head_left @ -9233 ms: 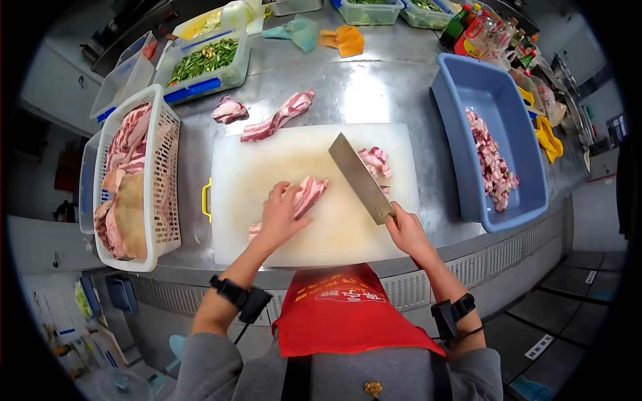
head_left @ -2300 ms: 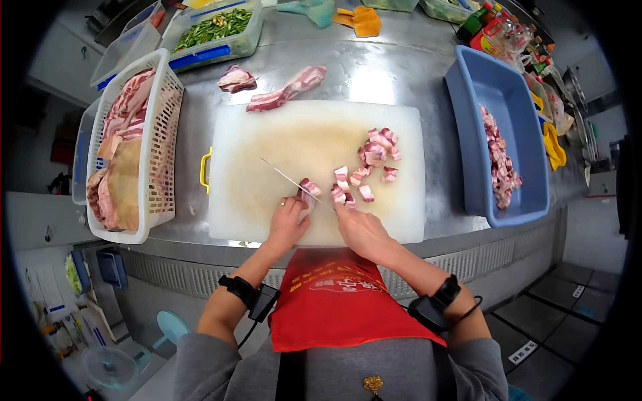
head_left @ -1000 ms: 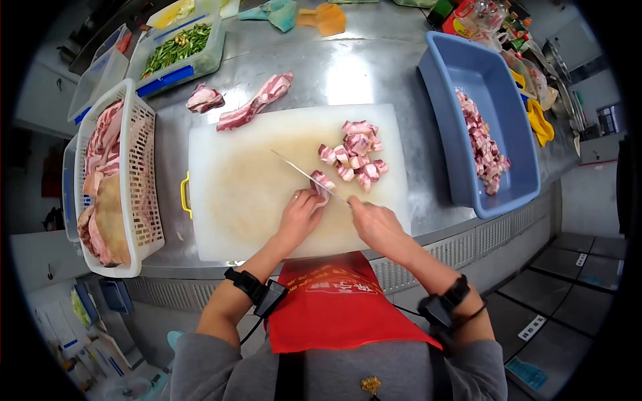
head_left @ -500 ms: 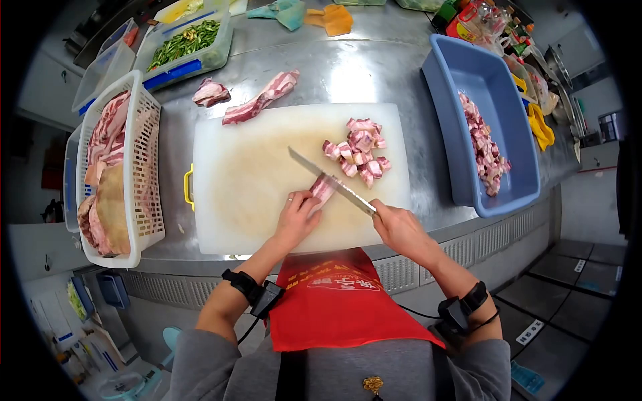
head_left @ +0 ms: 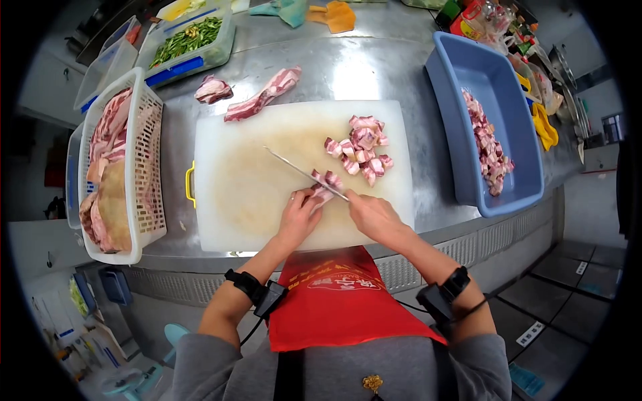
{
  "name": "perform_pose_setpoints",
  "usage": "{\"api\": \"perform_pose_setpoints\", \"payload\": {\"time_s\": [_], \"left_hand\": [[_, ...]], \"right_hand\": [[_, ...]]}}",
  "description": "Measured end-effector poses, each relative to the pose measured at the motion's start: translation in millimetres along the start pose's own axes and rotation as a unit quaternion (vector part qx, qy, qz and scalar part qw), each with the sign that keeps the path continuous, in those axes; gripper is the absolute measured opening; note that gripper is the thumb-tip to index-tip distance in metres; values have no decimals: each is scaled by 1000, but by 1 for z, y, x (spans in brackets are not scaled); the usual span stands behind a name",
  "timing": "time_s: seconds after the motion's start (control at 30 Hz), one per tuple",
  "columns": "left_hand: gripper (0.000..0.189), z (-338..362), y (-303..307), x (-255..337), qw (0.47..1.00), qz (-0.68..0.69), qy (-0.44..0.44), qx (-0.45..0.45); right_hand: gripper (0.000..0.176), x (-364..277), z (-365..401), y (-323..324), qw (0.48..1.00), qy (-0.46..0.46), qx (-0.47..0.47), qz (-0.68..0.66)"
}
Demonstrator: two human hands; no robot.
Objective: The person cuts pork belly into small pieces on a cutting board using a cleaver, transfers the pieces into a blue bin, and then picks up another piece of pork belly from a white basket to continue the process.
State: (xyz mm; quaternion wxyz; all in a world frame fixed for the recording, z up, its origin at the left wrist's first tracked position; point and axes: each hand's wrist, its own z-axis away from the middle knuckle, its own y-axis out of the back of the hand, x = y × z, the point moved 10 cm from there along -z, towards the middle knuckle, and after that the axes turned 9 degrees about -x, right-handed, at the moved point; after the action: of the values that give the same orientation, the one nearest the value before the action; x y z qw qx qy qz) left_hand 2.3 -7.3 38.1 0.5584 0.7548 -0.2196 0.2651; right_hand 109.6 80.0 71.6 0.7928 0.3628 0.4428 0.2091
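My right hand (head_left: 376, 217) is closed round the handle of a long knife (head_left: 291, 164), whose blade points up and left across the white cutting board (head_left: 244, 187). Under the blade lies a strip of pork belly (head_left: 322, 192), its far end sitting just beyond the cutting edge. My left hand (head_left: 298, 215) presses the near part of that strip against the board, fingers curled close to the blade. Farther right on the board is a heap of pork cubes (head_left: 364, 138). A longer pork strip (head_left: 264, 95) and a small pork chunk (head_left: 212, 90) lie past the board's far edge.
On the left stands a white basket (head_left: 148, 174) of large pork slabs. A blue tub (head_left: 448, 120) holding pork cubes is on the right. Behind the basket is a clear box (head_left: 227, 50) of chopped greens. Cloths (head_left: 332, 18) and bottles (head_left: 521, 47) are at the back.
The knife has come down and left onto the strip, its blade turned more edge-on. A piece at the strip's far end now stands beyond the blade. My left hand stays on the strip.
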Motion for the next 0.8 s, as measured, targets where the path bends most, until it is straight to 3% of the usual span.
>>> {"api": "perform_pose_setpoints", "payload": {"time_s": [0.13, 0.2, 0.4, 0.6, 0.8], "left_hand": [[30, 6, 18, 13, 999, 22, -4, 31], [30, 14, 11, 4, 1000, 6, 8, 3], [30, 14, 12, 4, 1000, -7, -14, 21], [28, 12, 8, 6, 1000, -16, -17, 19], [27, 27, 21, 7, 998, -26, 32, 44]], "right_hand": [[20, 15, 27, 16, 1000, -16, 12, -19], [18, 13, 32, 22, 999, -15, 6, -48], [20, -10, 38, 4, 998, 8, -54, 14], [27, -32, -18, -16, 998, 41, 22, 33], [19, 1, 22, 0, 1000, 10, 6, -6]]}}
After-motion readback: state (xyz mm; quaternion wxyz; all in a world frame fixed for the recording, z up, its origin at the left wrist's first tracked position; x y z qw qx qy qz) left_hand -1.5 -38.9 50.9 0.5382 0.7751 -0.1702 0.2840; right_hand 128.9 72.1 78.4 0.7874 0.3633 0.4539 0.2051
